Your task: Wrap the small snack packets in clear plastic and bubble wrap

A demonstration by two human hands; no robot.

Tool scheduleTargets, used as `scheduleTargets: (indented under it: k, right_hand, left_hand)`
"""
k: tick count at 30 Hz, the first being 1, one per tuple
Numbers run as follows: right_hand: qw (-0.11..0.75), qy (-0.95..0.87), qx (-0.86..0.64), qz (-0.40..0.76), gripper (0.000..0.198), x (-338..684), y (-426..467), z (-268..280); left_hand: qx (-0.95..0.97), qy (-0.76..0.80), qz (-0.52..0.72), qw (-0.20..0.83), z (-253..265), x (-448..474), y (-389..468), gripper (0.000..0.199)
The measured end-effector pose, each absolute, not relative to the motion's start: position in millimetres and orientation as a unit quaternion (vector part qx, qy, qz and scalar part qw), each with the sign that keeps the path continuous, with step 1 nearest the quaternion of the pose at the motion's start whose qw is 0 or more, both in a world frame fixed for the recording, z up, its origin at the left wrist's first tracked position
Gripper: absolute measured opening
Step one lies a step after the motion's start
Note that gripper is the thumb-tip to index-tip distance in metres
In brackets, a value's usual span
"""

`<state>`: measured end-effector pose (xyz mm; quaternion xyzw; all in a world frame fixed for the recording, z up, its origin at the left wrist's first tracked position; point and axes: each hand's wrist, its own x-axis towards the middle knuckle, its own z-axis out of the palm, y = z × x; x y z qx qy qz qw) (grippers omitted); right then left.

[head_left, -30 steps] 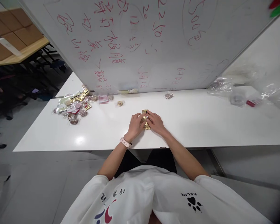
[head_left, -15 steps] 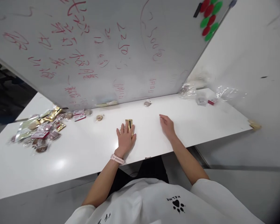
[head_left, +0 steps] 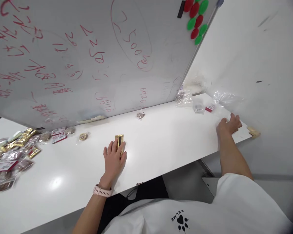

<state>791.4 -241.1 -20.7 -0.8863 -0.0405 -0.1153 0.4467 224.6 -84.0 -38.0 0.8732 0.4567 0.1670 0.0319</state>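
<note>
Currently | left hand [head_left: 114,160] spread over gold packet [head_left: 119,139] | right hand [head_left: 229,125]: grip unclear | whiteboard [head_left: 127,81] behind | packet pile [head_left: 14,155] leftward

The table [head_left: 161,143] bears packets [head_left: 17,155] at nine o'clock, a gold sachet [head_left: 119,138] mid-dial, a red box [head_left: 210,108] at two.

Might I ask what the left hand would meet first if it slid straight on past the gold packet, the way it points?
Beyond the gold packet under the left hand, probably the whiteboard, near its lower edge; the small wrapped packet appears to lie right of that line, though depth is uncertain.
</note>
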Motion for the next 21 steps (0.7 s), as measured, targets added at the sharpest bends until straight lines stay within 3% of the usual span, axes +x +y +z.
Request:
scheduleTargets:
  k: [4, 8, 16, 21]
  right_hand:
    - [0.412, -0.098, -0.905, -0.045, 0.011, 807, -227, -30]
    - [0.384, -0.131, -0.913, -0.031, 0.007, 817, -214, -37]
    - [0.36, -0.114, -0.912, -0.159, 0.04, 813, -188, -39]
    - [0.358, -0.197, -0.894, -0.185, 0.047, 806, -152, -22]
  left_hand:
    - [0.872, 0.456, 0.179, 0.028, -38, 226, -83, 0.041]
    - [0.871, 0.454, 0.185, 0.022, -38, 227, -82, 0.04]
    - [0.874, 0.443, 0.199, 0.012, -40, 226, -80, 0.04]
    - [0.878, 0.437, 0.198, -0.002, -41, 225, -79, 0.04]
